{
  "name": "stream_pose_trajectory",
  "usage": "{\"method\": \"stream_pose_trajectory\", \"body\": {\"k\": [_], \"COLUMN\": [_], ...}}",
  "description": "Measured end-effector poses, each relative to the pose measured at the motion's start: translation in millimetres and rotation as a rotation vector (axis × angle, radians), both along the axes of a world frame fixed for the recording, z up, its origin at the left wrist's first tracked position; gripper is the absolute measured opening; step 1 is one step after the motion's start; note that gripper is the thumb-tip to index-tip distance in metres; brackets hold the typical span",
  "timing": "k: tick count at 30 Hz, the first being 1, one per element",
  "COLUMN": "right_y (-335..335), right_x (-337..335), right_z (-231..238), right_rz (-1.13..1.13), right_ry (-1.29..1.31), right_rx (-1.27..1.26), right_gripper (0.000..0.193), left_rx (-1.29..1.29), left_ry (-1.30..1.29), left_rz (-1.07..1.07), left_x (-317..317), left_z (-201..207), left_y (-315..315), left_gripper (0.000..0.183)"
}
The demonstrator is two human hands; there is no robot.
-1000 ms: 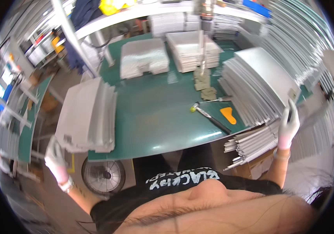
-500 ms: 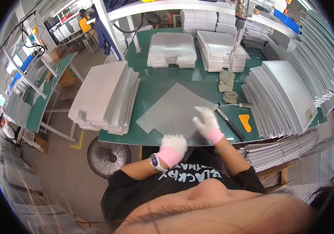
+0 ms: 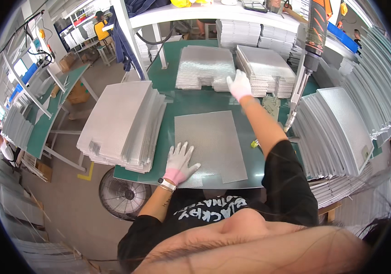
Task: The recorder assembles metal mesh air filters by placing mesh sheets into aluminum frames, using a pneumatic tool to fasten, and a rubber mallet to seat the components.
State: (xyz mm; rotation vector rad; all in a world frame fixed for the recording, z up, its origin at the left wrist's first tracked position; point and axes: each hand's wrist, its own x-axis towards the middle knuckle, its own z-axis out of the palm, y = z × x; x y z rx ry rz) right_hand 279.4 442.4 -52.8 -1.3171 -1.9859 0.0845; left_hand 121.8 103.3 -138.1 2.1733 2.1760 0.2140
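Observation:
A thin grey textured sheet (image 3: 211, 141) with a notch in its near edge lies flat on the green tabletop (image 3: 191, 101) in front of me. My left hand (image 3: 182, 163), in a white and pink glove, rests on the sheet's near left part with fingers spread. Farther off, my stretched-out right hand (image 3: 240, 86), gloved too, has its fingers apart and holds nothing. It is by the gap between the far left panel stack (image 3: 205, 67) and the far right panel stack (image 3: 268, 68). Small grey-green plates (image 3: 271, 107) lie beyond my right forearm.
A tall panel stack (image 3: 118, 123) stands at the left table edge. Leaning panels (image 3: 341, 128) crowd the right side. A power screwdriver (image 3: 313, 50) hangs at the right, its tip low beside my right arm. A floor fan (image 3: 124, 194) stands below the table's left front.
The sheet has turned from slanted to nearly square with the table. My left hand now lies flat on it. My right hand has moved far forward to the back stacks.

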Motion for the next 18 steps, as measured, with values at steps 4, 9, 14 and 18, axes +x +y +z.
{"method": "stream_pose_trajectory", "body": {"k": [4,9,14,18], "right_y": [37,60,70,41], "right_x": [-43,-56,-52,-46], "right_z": [23,33,69,108], "right_rz": [-0.226,-0.275,-0.014,0.450], "right_ry": [-0.104,0.039,0.278,0.890], "right_rx": [-0.362,-0.418,-0.174,0.023], "right_gripper": [0.056,0.053,0.058,0.070], "left_rx": [0.005,0.005,0.023,0.052], "left_ry": [0.001,-0.023,-0.045,-0.030], "left_rz": [0.003,0.013,0.008,0.009], "left_x": [0,-2,-4,-6], "left_z": [-4,0,-7,-12], "left_y": [3,3,0,0], "left_gripper": [0.078,0.078,0.078,0.079]}}
